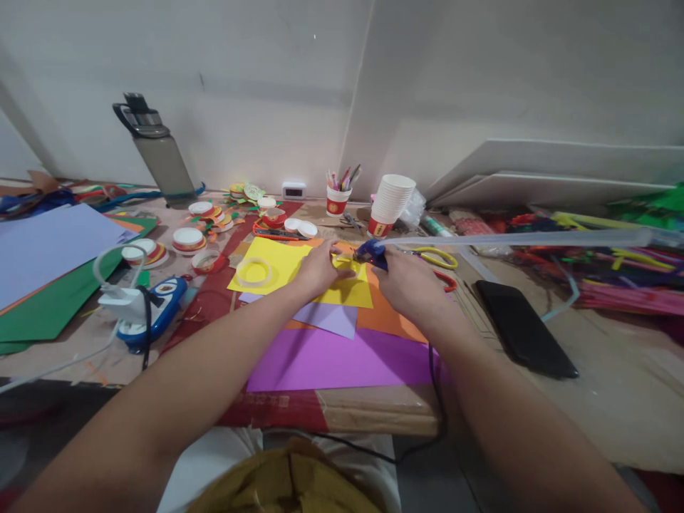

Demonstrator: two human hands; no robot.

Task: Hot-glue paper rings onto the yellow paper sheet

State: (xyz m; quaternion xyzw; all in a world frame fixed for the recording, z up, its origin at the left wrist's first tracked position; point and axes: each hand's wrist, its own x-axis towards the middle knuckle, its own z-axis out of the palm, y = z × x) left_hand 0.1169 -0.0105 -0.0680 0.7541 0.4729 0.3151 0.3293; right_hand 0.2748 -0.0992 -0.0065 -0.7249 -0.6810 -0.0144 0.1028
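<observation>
Glue gun point(372, 251) in blue plastic filled the right hand point(409, 285), whose fingers were wrapped around its handle, with the nozzle pointing left above the right part of the yellow paper point(288, 258). A long translucent glue stick point(534, 239) jutted from its rear, reaching far to the right. The left hand point(318, 271) lay over the same paper, its fingers curved close beside the nozzle; whether they pinched anything could not be told. A translucent ring point(254, 284) lay flat on the paper's left part. Beneath the yellow layer showed a lavender sheet point(336, 320), an orange sheet point(382, 313) and a purple sheet point(331, 360), the last nearest the front edge of the table point(614, 399). A black cord point(395, 462) hung below that edge. Right of the hands lay yellow-handled scissors point(453, 262) and a black smartphone point(524, 328). Farther back stood stacked paper cups point(395, 196) and a pen cup point(336, 206). Off to the left, a grey drink bottle point(163, 160) stood near the wall point(256, 107), and a white charger point(125, 303) sat in a blue power strip point(160, 310).
</observation>
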